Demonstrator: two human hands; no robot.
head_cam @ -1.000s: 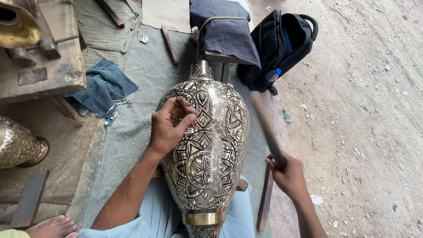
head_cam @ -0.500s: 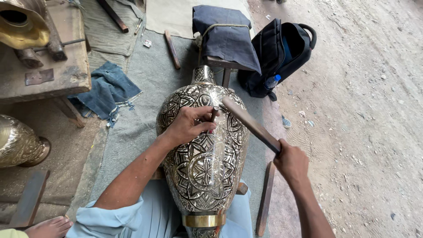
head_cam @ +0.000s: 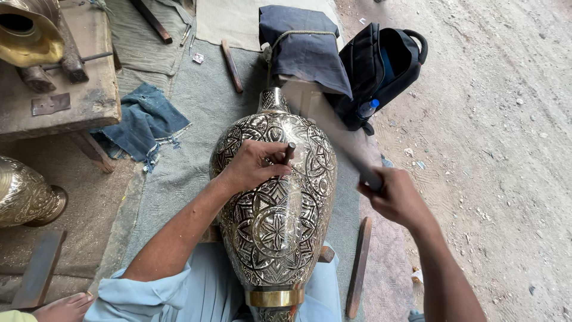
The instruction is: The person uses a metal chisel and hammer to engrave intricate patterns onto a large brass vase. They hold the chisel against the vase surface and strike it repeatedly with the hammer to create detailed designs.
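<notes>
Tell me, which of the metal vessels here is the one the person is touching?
The big silver-and-black engraved vase lying across the lap: the left hand rests on it, fingers pinching a small punch. The two golden vessels at the left, one on the bench and one on the ground, sit untouched.

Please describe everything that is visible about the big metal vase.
The vase is large, pear-shaped, of silvery metal, chased all over with stars, flowers and circles, with a plain brass band near its foot. It lies lengthwise on the person's lap, neck pointing away. The left hand rests on its shoulder, holding a small dark punch against it.
</notes>
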